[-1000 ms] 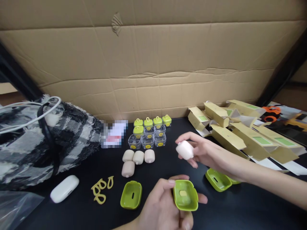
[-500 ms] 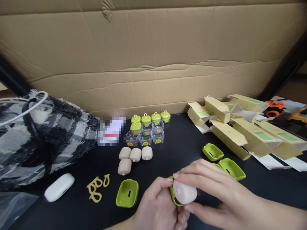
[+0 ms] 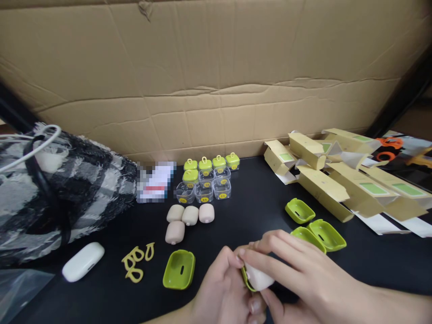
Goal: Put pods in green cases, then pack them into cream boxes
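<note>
Low in the middle, my left hand (image 3: 227,284) grips a green lid (image 3: 249,280), its thumb and fingers closed on the rim. My right hand (image 3: 290,274) presses a pale pink rounded insert (image 3: 260,278) against the open inside of that lid, and its fingers cover part of both. Another green lid (image 3: 179,269) lies hollow side up to the left of my left hand. Beyond my right hand rest more green lids (image 3: 299,210). Several pale inserts (image 3: 174,231) sit behind, and yellow loops (image 3: 135,265) lie to the left.
Clear small boxes (image 3: 204,192), some with green lids (image 3: 191,174), stand in rows near the cardboard wall (image 3: 216,54). Opened cartons (image 3: 324,189) are piled at right. A white case (image 3: 83,262) and a plaid fabric bundle (image 3: 91,189) occupy the left.
The pink insert has turned and tipped into the green lid, so less of it shows. My right fingers have closed further over it. The view has shifted slightly.
</note>
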